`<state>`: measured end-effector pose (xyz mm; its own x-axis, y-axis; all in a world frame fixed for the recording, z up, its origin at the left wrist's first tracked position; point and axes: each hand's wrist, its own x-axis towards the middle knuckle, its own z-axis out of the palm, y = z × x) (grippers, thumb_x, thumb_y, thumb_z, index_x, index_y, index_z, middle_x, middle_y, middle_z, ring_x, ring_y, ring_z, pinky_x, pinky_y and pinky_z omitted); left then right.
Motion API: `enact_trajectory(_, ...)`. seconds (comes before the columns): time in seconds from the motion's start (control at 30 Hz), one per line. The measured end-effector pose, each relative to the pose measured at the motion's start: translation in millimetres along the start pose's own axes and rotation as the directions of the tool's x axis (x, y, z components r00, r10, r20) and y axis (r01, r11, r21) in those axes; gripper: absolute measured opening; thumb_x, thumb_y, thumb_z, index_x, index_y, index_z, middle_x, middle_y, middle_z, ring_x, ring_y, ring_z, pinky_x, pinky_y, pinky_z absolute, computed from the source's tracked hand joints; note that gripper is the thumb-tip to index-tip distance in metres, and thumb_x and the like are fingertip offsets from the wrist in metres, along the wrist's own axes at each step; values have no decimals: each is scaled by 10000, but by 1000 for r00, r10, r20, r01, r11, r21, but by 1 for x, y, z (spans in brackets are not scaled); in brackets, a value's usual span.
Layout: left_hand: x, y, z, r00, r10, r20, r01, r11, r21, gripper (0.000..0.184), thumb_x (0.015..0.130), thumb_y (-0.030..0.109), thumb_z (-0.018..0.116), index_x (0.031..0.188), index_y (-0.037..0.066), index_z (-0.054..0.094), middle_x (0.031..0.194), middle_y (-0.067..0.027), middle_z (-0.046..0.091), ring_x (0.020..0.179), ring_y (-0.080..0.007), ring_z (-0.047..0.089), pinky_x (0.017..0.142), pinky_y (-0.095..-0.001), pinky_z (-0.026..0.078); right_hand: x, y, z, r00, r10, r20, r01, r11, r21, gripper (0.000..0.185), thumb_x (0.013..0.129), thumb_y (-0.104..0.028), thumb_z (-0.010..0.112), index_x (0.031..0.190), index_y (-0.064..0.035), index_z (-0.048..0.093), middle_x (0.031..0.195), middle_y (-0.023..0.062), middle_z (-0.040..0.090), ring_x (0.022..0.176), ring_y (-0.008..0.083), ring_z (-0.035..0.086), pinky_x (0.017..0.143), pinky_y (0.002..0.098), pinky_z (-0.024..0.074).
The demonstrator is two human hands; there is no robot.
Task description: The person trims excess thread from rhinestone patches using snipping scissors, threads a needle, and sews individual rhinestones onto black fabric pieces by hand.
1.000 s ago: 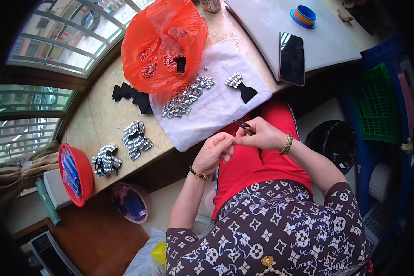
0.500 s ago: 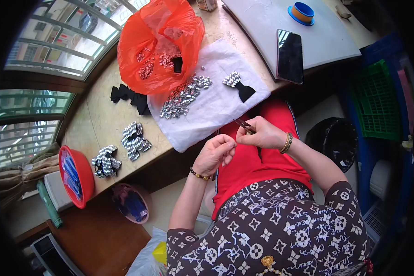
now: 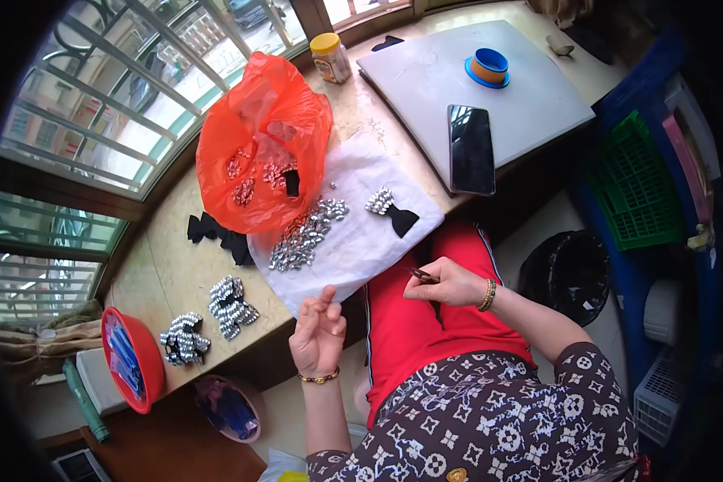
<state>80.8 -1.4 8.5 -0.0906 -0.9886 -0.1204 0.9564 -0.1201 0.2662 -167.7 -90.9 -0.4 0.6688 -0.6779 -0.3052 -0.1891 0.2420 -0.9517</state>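
gripping a small dark tool point(image 3: 422, 275), the right hand point(image 3: 451, 283) is hovering over the red trousers point(image 3: 466, 333). the left hand point(image 3: 317, 339) is half curling its fingers near the white cloth point(image 3: 365, 253), whether around anything i cannot tell. the black-and-silver bow point(image 3: 402, 222) is lying on that cloth, near loose silver beads point(image 3: 299, 243).

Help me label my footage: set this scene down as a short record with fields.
Left hand: raised near the white cloth; any small thing held can't be made out
Right hand: holds a small dark tool
On cloth: loose silvery beads; partly beaded black bow
Left of cloth: two silver-beaded pieces
On white board: phone; blue-and-orange dish
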Motion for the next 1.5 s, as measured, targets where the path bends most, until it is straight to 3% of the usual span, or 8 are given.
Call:
enact_trajectory(0.07,-9,21,9,980,188,-72,-195,974,-113,97,865,-16,453,954,-22,491,1227,-153,439,943,-187,455,779,-284,445,-7,5,-6,999,7,34,-8,999,35,128,808,-121,597,742,-20,640,610,-40,516,539,52,391,503,188,353)
enact_trajectory(0.27,-32,71,10,852,498,-161,-496,866,55,47,873,-19,459,901,-27,496,1096,-149,504,1041,-244,486,958,-372,402,-36,0,-34,998,55,-42,-60,992,-112,115,805,-110,599,752,-17,641,603,-39,517,531,57,390,510,189,353)
enact_trajectory(0.73,-64,101,-20,739,601,-306,-621,783,38,58,875,-33,438,902,-63,479,1075,-195,494,1082,-299,470,1012,-411,372,-94,12,-78,926,61,-373,-176,944,-280,101,782,-77,599,727,-2,640,555,-32,504,476,54,357,462,193,311)
enact_trajectory(0.93,-72,107,-37,784,573,-239,-565,818,104,66,878,-33,431,916,-73,466,1079,-211,485,1078,-315,471,1014,-416,371,-106,34,-83,891,70,-449,-165,970,-176,108,787,-83,589,710,-13,621,569,-38,508,487,47,366,467,186,314)
enact_trajectory(1.17,-76,101,-45,700,606,-377,-606,784,135,82,877,-35,425,920,-90,468,1114,-234,474,1104,-332,461,1027,-421,359,-101,36,-81,807,185,-561,-39,964,262,88,835,-92,555,788,-39,608,676,-24,554,472,23,340,430,160,284)
enact_trajectory(1.23,-70,91,-45,704,580,-410,-580,802,141,86,870,-39,429,923,-86,478,1129,-234,473,1119,-331,454,1035,-421,348,-95,44,-80,799,72,-597,366,729,578,78,873,-105,529,877,-54,588,855,22,609,441,21,326,397,158,267)
enact_trajectory(1.3,-62,79,-42,726,546,-418,-534,831,158,92,863,-43,433,926,-83,487,1144,-234,473,1134,-331,446,1042,-422,338,-90,47,-84,790,19,-613,522,504,688,144,900,-166,523,903,-49,606,950,37,620,445,22,327,418,155,273)
enact_trajectory(1.5,-32,29,-21,882,398,-252,-280,874,397,68,854,-12,496,915,-4,525,1182,-232,479,1135,-311,470,981,-395,397,-87,46,-123,715,-69,-695,683,278,675,160,926,-179,481,919,-59,586,1074,79,585,459,33,309,430,165,284)
